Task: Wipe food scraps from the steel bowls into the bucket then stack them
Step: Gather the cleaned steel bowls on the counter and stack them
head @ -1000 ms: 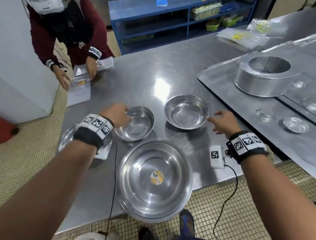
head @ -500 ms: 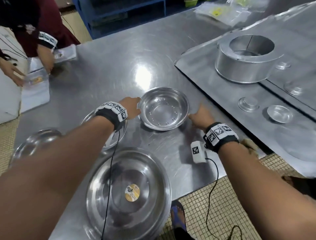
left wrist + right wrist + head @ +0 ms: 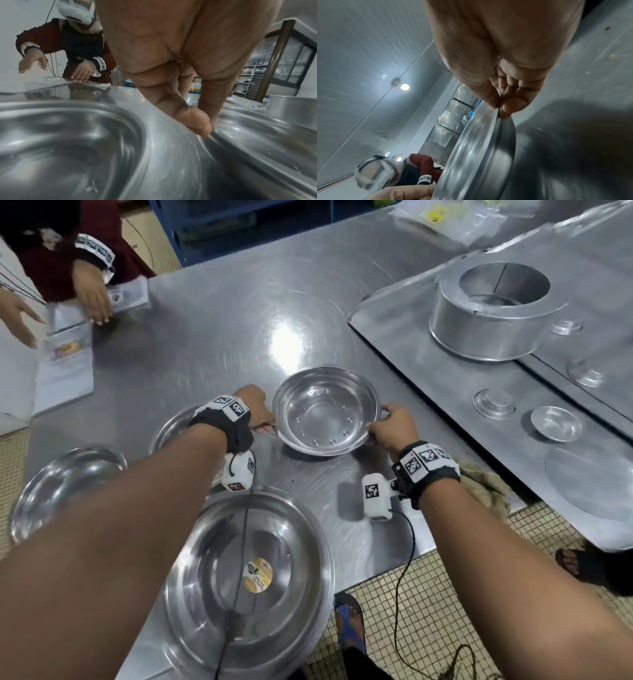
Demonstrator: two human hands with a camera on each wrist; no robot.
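Observation:
A medium steel bowl (image 3: 325, 412) stands mid-table, and I hold it from both sides. My left hand (image 3: 265, 419) pinches its left rim, thumb on top in the left wrist view (image 3: 205, 128). My right hand (image 3: 380, 422) pinches the right rim between thumb and fingertips (image 3: 500, 112). Under my left wrist sits a second bowl (image 3: 171, 429) (image 3: 68, 135). A large bowl with a round sticker (image 3: 250, 577) overhangs the near table edge. A shallow bowl (image 3: 65, 484) lies at the left. No bucket shows.
A crumpled cloth (image 3: 486, 487) lies by my right wrist at the table edge. A steel tray (image 3: 411, 344) to the right carries a tall pot (image 3: 489, 313) and small dishes. Another person's hands (image 3: 92, 296) work over papers at the far left corner.
My left hand left the smaller bowl and moved right; my right hand moved in. Both now grip the rim of the medium bowl. The head view tilted down and closer.

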